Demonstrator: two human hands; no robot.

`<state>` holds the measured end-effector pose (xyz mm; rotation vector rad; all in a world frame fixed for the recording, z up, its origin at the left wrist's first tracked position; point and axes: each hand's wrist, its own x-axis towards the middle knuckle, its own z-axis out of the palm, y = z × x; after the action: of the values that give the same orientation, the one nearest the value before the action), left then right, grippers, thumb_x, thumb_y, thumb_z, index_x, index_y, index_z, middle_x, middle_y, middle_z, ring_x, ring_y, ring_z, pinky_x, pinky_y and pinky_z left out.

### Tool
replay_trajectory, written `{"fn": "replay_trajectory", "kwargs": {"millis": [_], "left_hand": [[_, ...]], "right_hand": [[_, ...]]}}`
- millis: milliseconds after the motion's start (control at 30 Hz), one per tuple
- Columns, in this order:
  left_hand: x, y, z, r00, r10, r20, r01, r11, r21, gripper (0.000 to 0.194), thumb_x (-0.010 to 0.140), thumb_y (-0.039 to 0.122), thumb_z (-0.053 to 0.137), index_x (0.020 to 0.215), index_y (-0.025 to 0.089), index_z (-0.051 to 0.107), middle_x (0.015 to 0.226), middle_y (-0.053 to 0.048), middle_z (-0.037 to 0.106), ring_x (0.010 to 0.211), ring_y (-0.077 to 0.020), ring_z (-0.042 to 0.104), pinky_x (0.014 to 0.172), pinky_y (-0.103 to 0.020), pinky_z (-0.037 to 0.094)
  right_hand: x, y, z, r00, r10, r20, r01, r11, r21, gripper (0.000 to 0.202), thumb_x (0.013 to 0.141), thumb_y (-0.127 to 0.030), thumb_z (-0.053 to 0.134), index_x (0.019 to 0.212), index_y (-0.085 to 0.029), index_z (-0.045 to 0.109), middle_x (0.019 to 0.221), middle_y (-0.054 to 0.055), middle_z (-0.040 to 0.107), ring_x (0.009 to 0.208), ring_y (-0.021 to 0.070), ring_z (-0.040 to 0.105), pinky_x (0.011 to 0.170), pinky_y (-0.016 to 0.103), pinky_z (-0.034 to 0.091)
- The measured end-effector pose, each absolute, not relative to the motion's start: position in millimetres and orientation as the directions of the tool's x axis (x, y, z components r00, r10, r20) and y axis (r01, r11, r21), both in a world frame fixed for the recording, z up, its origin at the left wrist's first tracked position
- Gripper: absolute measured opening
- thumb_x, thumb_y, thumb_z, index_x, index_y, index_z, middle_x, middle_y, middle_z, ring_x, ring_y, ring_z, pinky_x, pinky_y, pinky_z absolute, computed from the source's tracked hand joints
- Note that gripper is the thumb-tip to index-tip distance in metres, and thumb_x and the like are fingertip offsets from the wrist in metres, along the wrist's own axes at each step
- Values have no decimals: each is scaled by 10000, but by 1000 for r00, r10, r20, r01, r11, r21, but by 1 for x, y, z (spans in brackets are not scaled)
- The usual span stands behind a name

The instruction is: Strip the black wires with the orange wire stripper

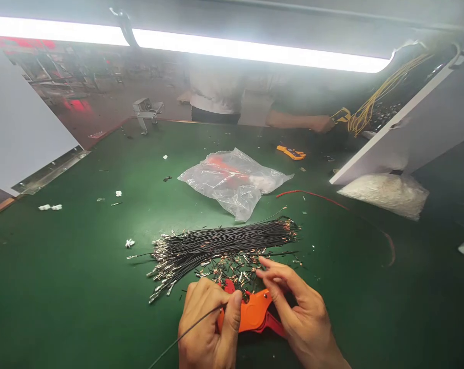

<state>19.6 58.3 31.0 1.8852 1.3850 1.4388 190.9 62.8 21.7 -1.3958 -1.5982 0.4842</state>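
A thin black wire [193,325] is pinched between the thumb and fingers of my left hand [209,325]. Its end reaches toward the jaws of an orange wire stripper [253,312] with red handles, between my hands. My right hand [303,310] is at the stripper's right side, fingers stretched and slightly bent, not wrapped around it; the red handle passes close to the palm. Just beyond lies a bundle of black wires [224,241], with metal terminals on the left ends and bare copper on the right. Short wire offcuts [235,269] lie scattered in front of the bundle.
A clear plastic bag [235,179] with red and white contents lies on the green table [82,287]. Farther back are an orange-yellow tool [291,152] and a red wire [312,193]. A bag of white pieces [385,195] sits by the right panel [404,123]. A reflective sheet [170,77] stands behind.
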Motion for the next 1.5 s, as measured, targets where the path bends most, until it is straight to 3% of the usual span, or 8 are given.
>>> {"fn": "replay_trajectory", "kwargs": {"millis": [167,333,600,767,900,1033,1233,1500], "left_hand": [[18,61,30,47,858,511,443,-477,759,237,956,70,557,773,220,547,688,44,505,673,-134,467,652,-272,392],[20,62,33,138,831,539,434,-540,721,220,1004,137,523,804,221,558,662,50,535,655,-133,478,664,-287,389],[12,64,37,181,811,556,360,-581,730,170,946,71,577,955,235,624,739,45,650,678,-131,584,708,-310,447],[0,73,43,29,790,612,473,-550,688,197,909,27,589,866,218,614,710,54,617,666,-122,561,694,-310,429],[-6,80,48,-42,746,664,585,-521,622,193,906,43,607,821,215,599,681,64,564,640,-116,511,675,-303,404],[-6,80,49,-36,739,673,619,-512,596,198,901,42,611,806,213,582,677,62,545,637,-117,485,664,-299,381],[-5,80,57,47,638,768,628,-617,474,223,850,-37,607,809,181,602,651,67,566,572,-93,485,702,-324,335],[-15,74,72,108,544,832,623,-689,370,154,823,-12,642,853,139,637,574,72,575,543,-93,546,709,-325,328]], "right_hand": [[192,61,27,-210,838,503,623,512,-592,319,988,-197,529,1299,-252,568,1238,78,758,1153,238,696,1053,450,430],[193,59,33,-341,783,520,575,612,-544,256,928,-38,532,1062,-251,578,782,-52,747,795,184,708,1082,487,238],[196,56,36,-301,823,481,613,554,-564,261,916,-24,463,1050,-224,565,854,-1,719,866,212,671,1011,488,315],[221,62,45,-400,848,348,677,529,-511,436,964,-322,625,1361,-213,482,1215,119,690,1185,320,581,979,512,480],[253,58,45,-473,879,57,755,437,-489,838,693,-540,882,1399,-340,476,1371,132,557,1290,378,530,993,561,581],[259,50,35,-441,896,-59,820,375,-432,1012,545,-326,992,1411,-382,473,1326,121,571,1203,385,588,947,575,612],[240,53,52,-482,849,217,777,528,-342,674,611,-151,745,1247,-200,530,1064,140,686,917,360,680,784,584,628],[270,48,56,-229,973,6,248,64,-967,594,882,-239,552,1436,-392,404,1230,35,681,1080,271,691,956,394,563]]}}
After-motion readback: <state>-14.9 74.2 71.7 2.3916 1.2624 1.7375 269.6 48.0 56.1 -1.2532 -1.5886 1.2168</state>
